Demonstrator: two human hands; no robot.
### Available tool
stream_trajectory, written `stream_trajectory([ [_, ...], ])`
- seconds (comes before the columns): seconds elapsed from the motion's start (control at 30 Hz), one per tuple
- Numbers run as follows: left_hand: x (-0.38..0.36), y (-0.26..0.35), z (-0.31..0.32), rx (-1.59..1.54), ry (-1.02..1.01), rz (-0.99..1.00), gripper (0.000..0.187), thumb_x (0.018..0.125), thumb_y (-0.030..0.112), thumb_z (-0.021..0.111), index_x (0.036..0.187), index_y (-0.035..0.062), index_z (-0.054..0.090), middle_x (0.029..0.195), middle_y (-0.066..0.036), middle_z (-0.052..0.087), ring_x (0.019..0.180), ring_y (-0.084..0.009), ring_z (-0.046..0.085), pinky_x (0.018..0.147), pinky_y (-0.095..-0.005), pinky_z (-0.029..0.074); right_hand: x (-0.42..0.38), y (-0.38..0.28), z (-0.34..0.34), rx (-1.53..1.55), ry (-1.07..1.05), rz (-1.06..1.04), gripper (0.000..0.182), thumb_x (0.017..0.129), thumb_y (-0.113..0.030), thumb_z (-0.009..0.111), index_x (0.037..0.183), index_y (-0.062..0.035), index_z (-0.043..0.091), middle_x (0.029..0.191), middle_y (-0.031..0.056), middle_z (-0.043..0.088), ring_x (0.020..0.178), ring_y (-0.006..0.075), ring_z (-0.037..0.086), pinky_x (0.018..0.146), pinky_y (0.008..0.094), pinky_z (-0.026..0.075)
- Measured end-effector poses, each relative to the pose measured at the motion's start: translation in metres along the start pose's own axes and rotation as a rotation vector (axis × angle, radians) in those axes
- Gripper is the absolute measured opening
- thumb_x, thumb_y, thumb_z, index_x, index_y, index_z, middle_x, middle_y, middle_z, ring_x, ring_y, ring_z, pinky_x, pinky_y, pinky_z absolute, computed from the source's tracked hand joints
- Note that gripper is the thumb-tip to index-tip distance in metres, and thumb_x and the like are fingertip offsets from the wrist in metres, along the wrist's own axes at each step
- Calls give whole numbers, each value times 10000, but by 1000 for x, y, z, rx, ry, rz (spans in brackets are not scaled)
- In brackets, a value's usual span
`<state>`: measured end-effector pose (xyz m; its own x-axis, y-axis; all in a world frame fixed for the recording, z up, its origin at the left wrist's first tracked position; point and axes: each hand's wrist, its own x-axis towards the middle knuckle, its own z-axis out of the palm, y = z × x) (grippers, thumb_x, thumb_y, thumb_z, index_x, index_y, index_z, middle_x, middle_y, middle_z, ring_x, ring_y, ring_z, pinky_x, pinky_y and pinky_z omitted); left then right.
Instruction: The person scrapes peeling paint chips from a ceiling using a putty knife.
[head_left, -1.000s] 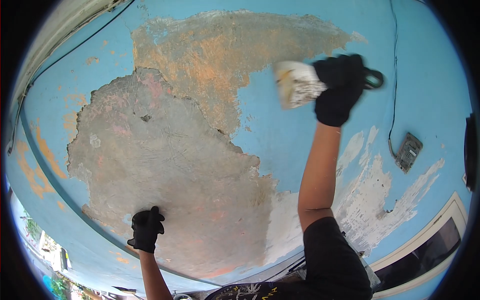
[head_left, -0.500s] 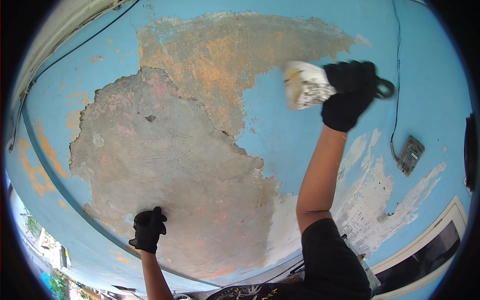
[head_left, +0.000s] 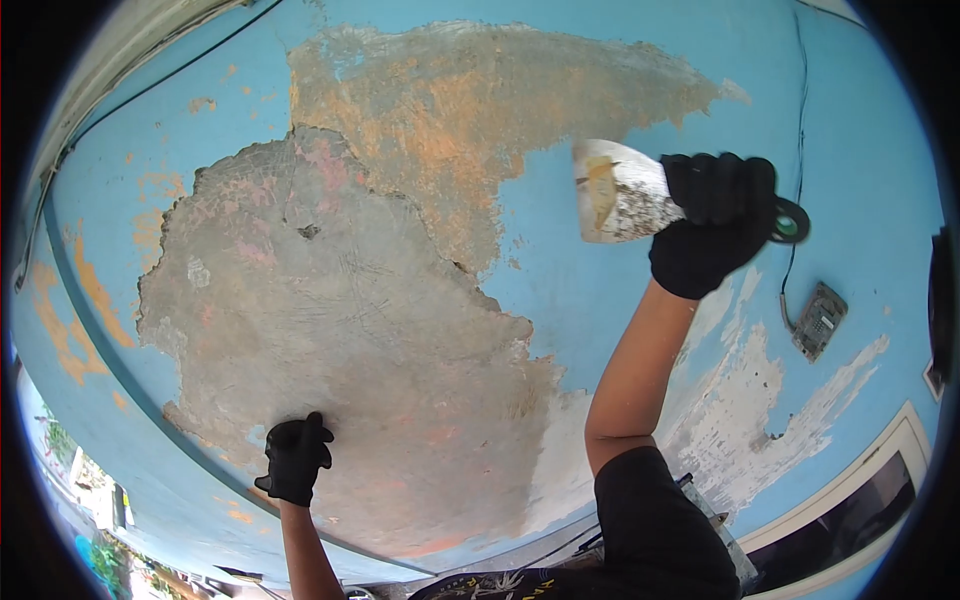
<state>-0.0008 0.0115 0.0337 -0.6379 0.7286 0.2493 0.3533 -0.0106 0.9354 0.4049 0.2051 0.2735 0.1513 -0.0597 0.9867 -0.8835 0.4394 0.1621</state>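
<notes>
My right hand (head_left: 715, 215), in a black glove, grips a putty knife by its dark handle. The wide metal blade (head_left: 625, 190) points left, smeared with grey and yellowish residue, and overlaps the blue painted wall (head_left: 560, 250) in this view. Behind the fist, the handle's end shows a hole. Lower left, my gloved left hand (head_left: 293, 460) is at the bare grey patch (head_left: 350, 300), its fingers curled in and the thumb pointing up. Nothing shows in that hand. Ragged paint edges border the patch, with orange and pink traces on it.
A grey device box (head_left: 820, 320) hangs on a thin cable at the right. Near it is a whitish scraped area (head_left: 745, 400). A framed window (head_left: 850, 510) sits lower right. Along the left run a raised wall strip (head_left: 110, 345) and a black cable (head_left: 180, 65).
My right hand has moved slightly down and to the right with the putty knife. My left hand stays in almost the same place.
</notes>
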Motion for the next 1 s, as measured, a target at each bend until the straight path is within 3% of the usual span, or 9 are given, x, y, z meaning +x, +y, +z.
stream_trajectory([
  [0.07, -3, -1, -1, 17, -2, 0, 403, 945, 302, 669, 683, -3, 679, 527, -54, 598, 392, -133, 528, 406, -286, 390, -7, 29, 16, -293, 226, 103, 389, 1040, -188, 367, 659, -172, 293, 518, -49, 273, 443, 79, 267, 483, 296, 271],
  [0.27, -1, -2, 1, 10, 16, 5, 403, 947, 304, 668, 686, -3, 684, 521, -50, 596, 393, -127, 527, 407, -284, 388, 0, 7, 4, -30, -54, 22, 368, 1042, -218, 396, 685, -163, 329, 532, -49, 287, 453, 88, 274, 526, 292, 292],
  [0.37, -3, 2, 0, -30, -22, -41, 400, 945, 304, 672, 686, 0, 684, 526, -49, 600, 398, -124, 531, 406, -285, 388, -11, 46, 25, -170, 214, 283, 364, 1042, -218, 384, 685, -181, 320, 534, -52, 298, 453, 87, 279, 524, 301, 289],
  [0.5, 0, 4, 0, 17, 13, -7, 407, 946, 316, 670, 684, 5, 684, 522, -50, 600, 400, -124, 534, 410, -280, 390, 0, 10, 14, -43, -6, 45, 350, 1026, -213, 438, 695, -167, 336, 533, -44, 294, 454, 95, 287, 520, 300, 275],
  [0.67, 0, 5, -1, 41, -11, -35, 418, 951, 331, 660, 685, 9, 686, 506, -48, 591, 398, -124, 532, 416, -275, 390, -4, 21, 24, -311, 188, 197, 375, 1039, -205, 389, 673, -170, 315, 528, -48, 314, 453, 96, 270, 525, 309, 280],
  [0.8, 0, 2, -1, 34, -17, -25, 414, 951, 325, 658, 689, 7, 686, 484, -46, 573, 398, -121, 525, 423, -279, 385, 2, 14, 2, -31, 14, 80, 374, 1032, -240, 424, 672, -166, 353, 521, -45, 296, 467, 101, 282, 544, 312, 289],
  [0.87, -1, 0, -2, 17, -48, -24, 410, 951, 322, 657, 694, 4, 687, 480, -47, 569, 400, -119, 525, 430, -278, 386, -16, 60, 1, 62, 209, 380, 336, 1029, -220, 437, 700, -154, 430, 572, -29, 401, 491, 109, 370, 582, 312, 373],
  [0.97, -2, 4, -8, -25, -117, -42, 345, 952, 302, 652, 810, -8, 711, 552, -58, 620, 483, -123, 573, 507, -262, 446, -64, 73, 47, -698, 127, 471, 244, 1019, -212, 466, 797, -123, 516, 694, -16, 510, 582, 128, 487, 664, 318, 452],
  [1.0, -9, 3, -9, -23, -121, -38, 345, 952, 302, 652, 810, -8, 711, 552, -58, 620, 483, -123, 573, 507, -262, 446, -78, 63, 67, -648, -73, 562, 171, 988, -245, 512, 882, -112, 532, 812, 17, 524, 716, 169, 495, 724, 339, 461],
])
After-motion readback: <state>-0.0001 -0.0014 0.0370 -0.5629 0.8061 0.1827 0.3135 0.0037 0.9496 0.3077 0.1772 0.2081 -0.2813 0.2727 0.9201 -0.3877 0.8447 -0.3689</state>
